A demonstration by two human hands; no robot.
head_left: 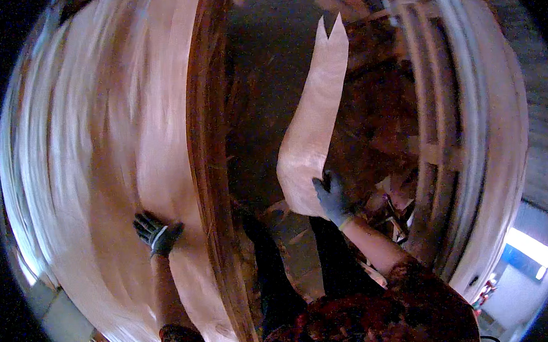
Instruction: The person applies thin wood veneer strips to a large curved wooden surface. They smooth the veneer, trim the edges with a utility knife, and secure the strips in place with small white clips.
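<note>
Veneer strip (312, 125), long, thin and pale, with a V-notched far end: in the gap between two stacks, bowed toward its near end, close to the dark-trousered legs (270, 276). Contact between far end and floor (259, 66) impossible to tell. Right hand (332, 199), in a grey glove, gripping the right edge near that near end; exact thumb placement unclear. Left hand (158, 234), also gloved, palm down on the left-hand veneer stack (99, 149), fingers slightly spread, holding nothing visible.

Best handled gently: grip broadly with the right hand, avoiding any sharp squeeze or twist, to lower the likely risk of splitting along the grain. Let the bow follow its own curve rather than forcing it flat. Guard the notched tip, probably the weakest part, against the wooden battens (423, 76) beside the right-hand stack (504, 128). Rest the left palm lightly, without dragging across the top sheet. Step carefully around the wood scraps (399, 192).
</note>
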